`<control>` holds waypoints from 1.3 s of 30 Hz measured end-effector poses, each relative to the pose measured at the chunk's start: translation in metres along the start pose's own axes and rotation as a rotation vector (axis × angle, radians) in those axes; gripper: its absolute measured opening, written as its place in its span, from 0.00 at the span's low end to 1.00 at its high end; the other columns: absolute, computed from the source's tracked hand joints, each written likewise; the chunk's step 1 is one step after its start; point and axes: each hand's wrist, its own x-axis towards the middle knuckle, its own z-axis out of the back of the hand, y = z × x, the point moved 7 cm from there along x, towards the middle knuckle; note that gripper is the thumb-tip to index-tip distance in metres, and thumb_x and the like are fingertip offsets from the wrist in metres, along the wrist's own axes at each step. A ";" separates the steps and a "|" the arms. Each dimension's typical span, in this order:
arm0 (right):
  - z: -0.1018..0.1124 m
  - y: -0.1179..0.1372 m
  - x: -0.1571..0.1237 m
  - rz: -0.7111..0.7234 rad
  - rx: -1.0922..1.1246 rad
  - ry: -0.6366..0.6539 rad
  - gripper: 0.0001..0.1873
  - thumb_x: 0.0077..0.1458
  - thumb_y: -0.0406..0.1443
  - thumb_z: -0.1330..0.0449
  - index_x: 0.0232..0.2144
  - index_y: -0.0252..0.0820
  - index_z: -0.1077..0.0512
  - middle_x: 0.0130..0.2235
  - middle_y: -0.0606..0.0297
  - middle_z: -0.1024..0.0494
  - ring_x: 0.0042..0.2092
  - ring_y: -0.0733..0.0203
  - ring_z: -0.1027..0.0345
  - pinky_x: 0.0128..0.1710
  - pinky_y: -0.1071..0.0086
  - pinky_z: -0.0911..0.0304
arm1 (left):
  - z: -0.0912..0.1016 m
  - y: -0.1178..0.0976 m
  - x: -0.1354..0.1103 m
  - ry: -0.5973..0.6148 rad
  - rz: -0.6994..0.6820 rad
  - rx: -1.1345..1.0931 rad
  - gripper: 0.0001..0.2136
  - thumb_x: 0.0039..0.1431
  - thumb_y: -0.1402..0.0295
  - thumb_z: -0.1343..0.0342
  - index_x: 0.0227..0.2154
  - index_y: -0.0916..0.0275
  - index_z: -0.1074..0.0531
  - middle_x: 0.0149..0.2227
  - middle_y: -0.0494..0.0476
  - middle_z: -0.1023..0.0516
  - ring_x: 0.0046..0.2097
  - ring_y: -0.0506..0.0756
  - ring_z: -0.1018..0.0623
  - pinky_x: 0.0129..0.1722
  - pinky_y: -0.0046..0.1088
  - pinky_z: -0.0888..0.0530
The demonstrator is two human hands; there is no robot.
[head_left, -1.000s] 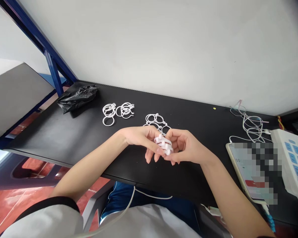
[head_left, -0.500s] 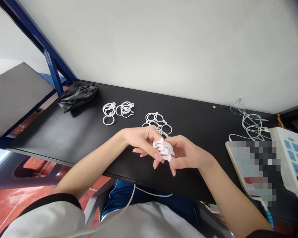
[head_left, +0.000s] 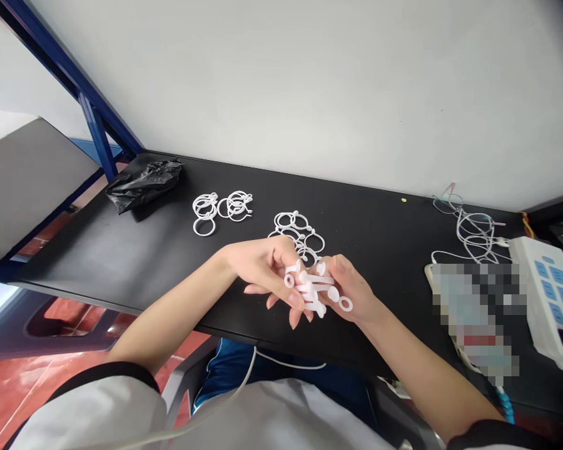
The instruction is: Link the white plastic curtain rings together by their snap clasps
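Note:
Above the front part of the black table, my left hand is closed on a bunch of white plastic curtain rings, its thumb pressed on them from above. From the other side my right hand also grips some of them; a small eyelet juts out by its palm. Small round knobs show on several rings, and parts of the bunch are hidden by fingers. Just beyond my hands lies a loose pile of white rings. Farther left are two more ring clusters.
A crumpled black plastic bag lies at the table's back left. On the right are a blurred-out phone, a white power strip, a tangled white cable and glasses. A pale wall stands behind.
The bunch between my hands has turned and spread apart, with an eyelet and knobs now sticking out to the right. My right hand has rolled over, its fingers less visible.

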 end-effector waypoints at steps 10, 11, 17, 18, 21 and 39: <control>0.009 0.006 -0.005 0.001 -0.042 0.038 0.34 0.53 0.58 0.40 0.10 0.41 0.37 0.11 0.70 0.40 0.15 0.67 0.39 0.14 0.74 0.47 | -0.004 0.002 0.000 -0.024 0.043 -0.220 0.16 0.55 0.56 0.36 0.36 0.66 0.19 0.34 0.66 0.16 0.15 0.46 0.28 0.23 0.22 0.22; 0.011 0.008 -0.006 -0.012 -0.090 0.068 0.31 0.55 0.56 0.40 0.12 0.40 0.34 0.12 0.70 0.37 0.16 0.68 0.39 0.14 0.74 0.47 | -0.004 0.003 0.000 -0.021 0.043 -0.271 0.16 0.56 0.56 0.37 0.37 0.66 0.20 0.33 0.64 0.16 0.16 0.47 0.26 0.23 0.23 0.21; 0.015 0.017 -0.010 -0.121 -0.116 0.159 0.19 0.63 0.45 0.42 0.29 0.35 0.26 0.22 0.66 0.25 0.17 0.72 0.37 0.14 0.79 0.43 | -0.004 0.000 0.001 0.016 -0.021 -0.374 0.11 0.61 0.63 0.40 0.38 0.68 0.23 0.30 0.61 0.17 0.22 0.52 0.19 0.22 0.22 0.22; 0.013 0.017 -0.010 -0.123 -0.092 0.154 0.17 0.63 0.44 0.42 0.30 0.36 0.26 0.22 0.67 0.25 0.18 0.71 0.34 0.15 0.79 0.42 | -0.002 0.000 0.001 -0.014 -0.027 -0.376 0.11 0.61 0.63 0.40 0.37 0.68 0.23 0.29 0.60 0.18 0.22 0.52 0.20 0.21 0.21 0.22; 0.011 0.020 -0.010 -0.068 -0.036 0.082 0.15 0.63 0.44 0.43 0.32 0.37 0.28 0.23 0.69 0.27 0.19 0.69 0.31 0.15 0.79 0.41 | 0.005 -0.002 -0.001 -0.127 -0.063 -0.399 0.10 0.60 0.63 0.39 0.33 0.68 0.23 0.26 0.59 0.18 0.17 0.50 0.23 0.18 0.18 0.25; 0.035 0.019 -0.001 -0.007 -0.057 -0.109 0.19 0.55 0.51 0.36 0.34 0.40 0.24 0.27 0.65 0.23 0.26 0.64 0.29 0.25 0.71 0.31 | 0.003 -0.010 -0.006 -0.136 0.022 -0.176 0.12 0.60 0.60 0.39 0.33 0.66 0.24 0.27 0.57 0.20 0.25 0.52 0.19 0.25 0.22 0.22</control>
